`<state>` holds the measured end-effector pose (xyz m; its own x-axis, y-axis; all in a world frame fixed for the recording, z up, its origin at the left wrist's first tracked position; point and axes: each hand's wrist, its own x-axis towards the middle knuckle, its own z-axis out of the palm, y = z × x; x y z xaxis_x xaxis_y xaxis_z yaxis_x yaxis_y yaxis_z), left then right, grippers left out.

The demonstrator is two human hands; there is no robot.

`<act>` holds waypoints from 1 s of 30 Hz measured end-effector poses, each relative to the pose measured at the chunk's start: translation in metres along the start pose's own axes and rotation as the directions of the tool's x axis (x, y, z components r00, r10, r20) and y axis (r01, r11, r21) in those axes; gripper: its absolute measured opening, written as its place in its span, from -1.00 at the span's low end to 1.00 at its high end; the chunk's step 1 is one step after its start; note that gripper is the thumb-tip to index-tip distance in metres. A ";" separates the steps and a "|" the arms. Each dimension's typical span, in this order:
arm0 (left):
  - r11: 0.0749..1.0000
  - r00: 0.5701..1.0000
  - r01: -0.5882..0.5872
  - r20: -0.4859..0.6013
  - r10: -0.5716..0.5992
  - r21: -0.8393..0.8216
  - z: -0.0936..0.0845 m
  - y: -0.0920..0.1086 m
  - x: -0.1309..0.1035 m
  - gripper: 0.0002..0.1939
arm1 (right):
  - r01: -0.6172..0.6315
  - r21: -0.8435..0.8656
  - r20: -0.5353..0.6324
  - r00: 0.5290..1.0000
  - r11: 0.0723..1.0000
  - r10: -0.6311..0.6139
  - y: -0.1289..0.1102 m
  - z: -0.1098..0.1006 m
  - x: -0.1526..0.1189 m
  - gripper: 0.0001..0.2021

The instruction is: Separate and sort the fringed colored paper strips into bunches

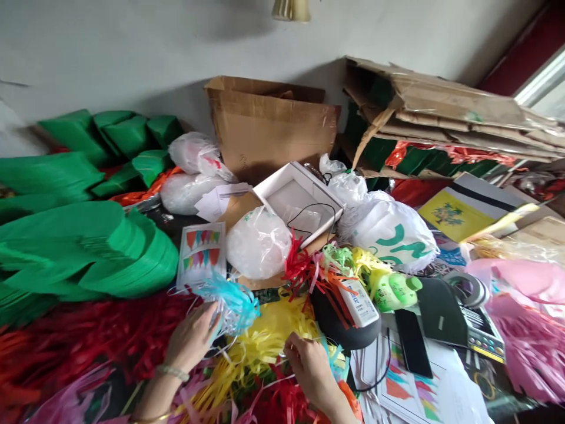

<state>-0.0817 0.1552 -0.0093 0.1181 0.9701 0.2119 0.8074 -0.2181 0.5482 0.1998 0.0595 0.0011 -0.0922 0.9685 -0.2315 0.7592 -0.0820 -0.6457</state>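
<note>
My left hand (194, 334), with a bracelet at the wrist, is closed on a light blue tassel (233, 303) whose strips fan out to the right. To its right my right hand (304, 359) is closed over the yellow strips (273, 330); what its fingers pinch, if anything, is too small to tell. Below and between the hands lie red strips (282, 400) and pink ones. Red, green and yellow tassels rest on a black case (344, 321) beyond my right hand.
Stacked green sheets (88, 247) are at the left. Behind stand a cardboard box (273, 126) and a white open box (300, 194). Plastic bags (260, 241) lie mid-table. A phone (414, 341), green bottle (397, 291), tape roll (468, 288) and pink strips (529, 347) are at the right.
</note>
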 end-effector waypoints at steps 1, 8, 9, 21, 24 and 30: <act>0.992 1.000 -0.025 -0.008 0.026 0.127 -0.001 0.016 0.007 -0.78 | -0.025 0.010 -0.044 0.999 1.000 0.025 0.004 -0.006 0.002 -0.84; 0.794 0.787 -0.602 0.101 0.608 -0.088 0.057 0.192 0.075 -0.83 | -0.059 0.064 -0.141 0.988 0.996 0.068 0.027 -0.032 0.008 -0.87; 0.722 0.708 -0.683 0.141 0.692 -0.110 0.076 0.215 0.088 -0.82 | -0.049 0.064 -0.130 0.990 0.997 0.057 0.027 -0.031 0.007 -0.87; 0.486 0.458 -0.853 0.175 0.872 -0.189 0.156 0.304 0.167 -0.81 | -0.021 0.185 -0.096 0.995 0.983 0.039 0.037 -0.023 -0.006 -0.89; 0.622 0.708 -0.650 -0.049 0.705 -0.437 0.093 0.278 0.137 -0.78 | 0.038 0.259 -0.140 0.990 0.965 -0.001 0.032 -0.035 -0.012 -0.89; 0.860 0.958 -0.035 0.228 0.174 -0.509 0.012 0.182 0.021 -0.71 | 0.164 0.557 -0.155 0.984 0.814 -0.092 -0.001 -0.055 -0.036 -0.82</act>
<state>0.0745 0.1375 0.0857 0.3852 0.9157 0.1144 0.3962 -0.2761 0.8757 0.2378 0.0377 0.0507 -0.0604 0.9966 -0.0556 0.2439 -0.0393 -0.9690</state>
